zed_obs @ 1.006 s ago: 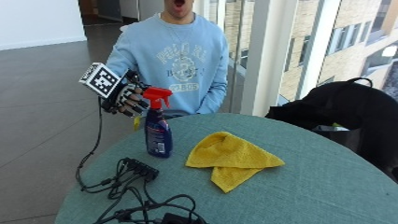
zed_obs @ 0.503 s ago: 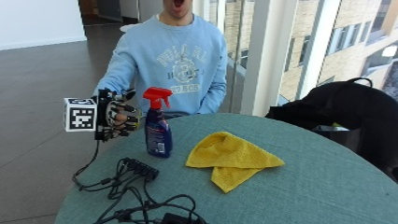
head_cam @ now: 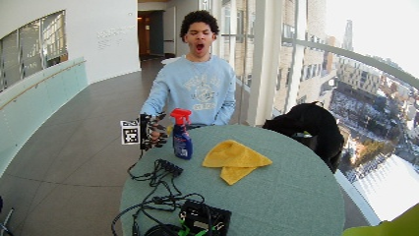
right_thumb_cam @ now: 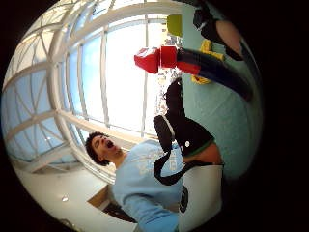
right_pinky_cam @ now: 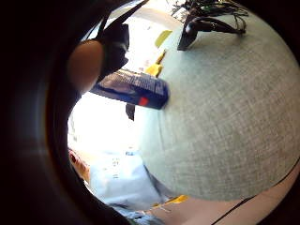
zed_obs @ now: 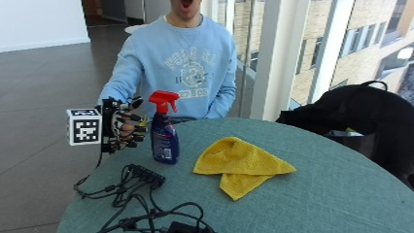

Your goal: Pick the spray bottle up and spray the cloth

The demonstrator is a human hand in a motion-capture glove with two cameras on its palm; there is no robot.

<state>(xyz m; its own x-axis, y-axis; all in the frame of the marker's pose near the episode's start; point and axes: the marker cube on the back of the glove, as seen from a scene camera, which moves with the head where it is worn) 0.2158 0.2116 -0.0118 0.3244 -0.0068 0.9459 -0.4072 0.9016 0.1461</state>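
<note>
Standing upright on the round teal bench (zed_obs: 336,194), the blue spray bottle (zed_obs: 164,138) with its red trigger head sits near the edge closest to the person in the light blue sweatshirt (zed_obs: 178,63). The gloved right hand (zed_obs: 123,126) is raised just beside the bottle, on the side away from the cloth, fingers loosely curled and gripping nothing; a narrow gap shows between fingertips and bottle. The yellow cloth (zed_obs: 242,162) lies crumpled on the bench near the bottle's other side, apart from it. A black cable bundle (zed_obs: 139,187) sprawls in front of the bottle, and a black bag (zed_obs: 362,114) rests at the far edge by the window.

The wide outside view gives the same layout: hand (head_cam: 152,132) beside the bottle (head_cam: 181,140), cloth (head_cam: 234,158) toward the middle of the bench (head_cam: 288,196), cables and a black box (head_cam: 204,217) at the near edge.

From the little-finger side of the palm, the bottle's blue body (right_pinky_cam: 136,89) stands on the bench surface (right_pinky_cam: 225,117), with a bare fingertip (right_pinky_cam: 84,65) close to it but whether it touches cannot be told.

From the thumb side, the bottle's red head (right_thumb_cam: 157,58) and dark body appear against the windows, a scrap of yellow cloth (right_thumb_cam: 205,63) behind it.
</note>
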